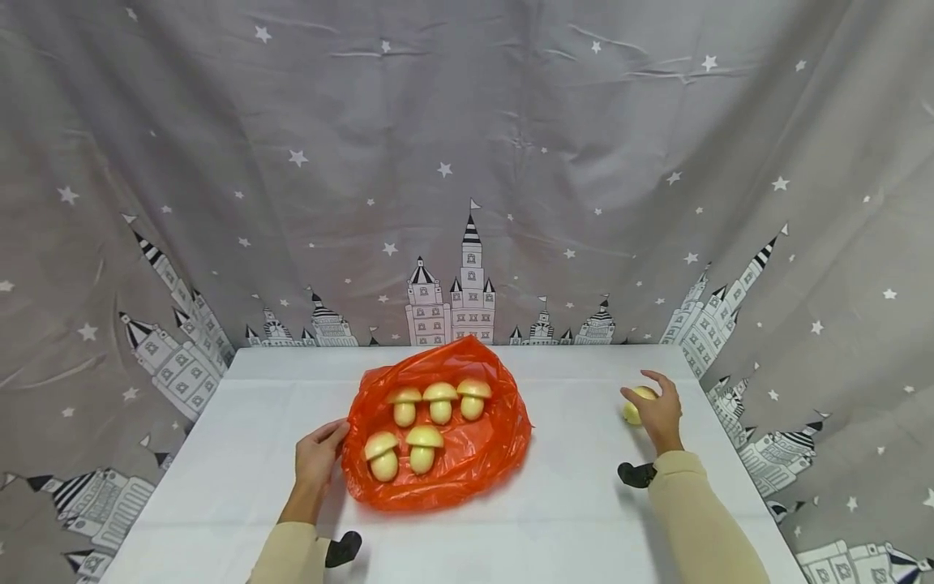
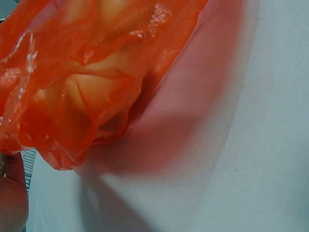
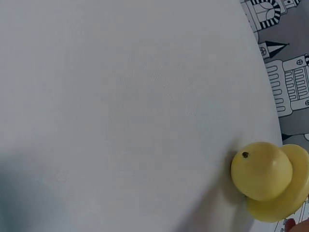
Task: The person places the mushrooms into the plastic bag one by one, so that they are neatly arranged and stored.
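A red plastic bag lies spread wide on the table, several yellow toy mushrooms visible in its mouth. My left hand pinches the bag's left edge. In the left wrist view, a finger shows at the lower left, right against the crinkled bag. Off to the right, my right hand arches over another yellow mushroom, thumb and forefinger spread apart above it. The right wrist view shows this mushroom with its stem toward the camera and a fingertip close below.
A white cloth covers the table. Behind and along both sides hangs a grey curtain printed with stars and castles. Black wrist mounts stick out from both sleeves.
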Demonstrator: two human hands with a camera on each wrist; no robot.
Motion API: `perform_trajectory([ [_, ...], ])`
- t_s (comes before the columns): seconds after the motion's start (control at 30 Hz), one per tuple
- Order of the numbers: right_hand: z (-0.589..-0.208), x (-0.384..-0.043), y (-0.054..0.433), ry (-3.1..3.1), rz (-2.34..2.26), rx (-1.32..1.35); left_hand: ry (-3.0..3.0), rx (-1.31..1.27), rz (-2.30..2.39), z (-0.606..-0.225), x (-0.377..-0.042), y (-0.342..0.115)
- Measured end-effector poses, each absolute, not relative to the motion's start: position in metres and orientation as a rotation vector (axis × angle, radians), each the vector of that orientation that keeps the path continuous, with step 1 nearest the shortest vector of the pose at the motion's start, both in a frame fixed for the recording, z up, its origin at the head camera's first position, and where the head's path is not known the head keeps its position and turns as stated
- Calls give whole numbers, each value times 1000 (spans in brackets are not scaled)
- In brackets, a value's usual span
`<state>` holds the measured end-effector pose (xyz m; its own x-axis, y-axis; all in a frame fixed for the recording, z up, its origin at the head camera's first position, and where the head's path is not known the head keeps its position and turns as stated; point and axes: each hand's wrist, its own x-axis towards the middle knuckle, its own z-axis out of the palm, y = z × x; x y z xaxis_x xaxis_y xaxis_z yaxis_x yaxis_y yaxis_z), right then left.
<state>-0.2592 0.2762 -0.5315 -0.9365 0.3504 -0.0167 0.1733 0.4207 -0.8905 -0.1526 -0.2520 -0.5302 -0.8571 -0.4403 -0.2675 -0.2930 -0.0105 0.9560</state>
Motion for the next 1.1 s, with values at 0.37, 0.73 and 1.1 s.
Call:
perform_trajectory([
  [0.37,-536,-263,287,-2438,1766,-524,-2099,785,-2036,-536,-157,-247],
  [0.73,-539,-260,285,-2542,1680,-584,-2089,793,-2025,-537,-153,-248],
  [1.1,-543,-256,284,-2475,1713,-654,-2125,799,-2003,-536,-155,-248],
])
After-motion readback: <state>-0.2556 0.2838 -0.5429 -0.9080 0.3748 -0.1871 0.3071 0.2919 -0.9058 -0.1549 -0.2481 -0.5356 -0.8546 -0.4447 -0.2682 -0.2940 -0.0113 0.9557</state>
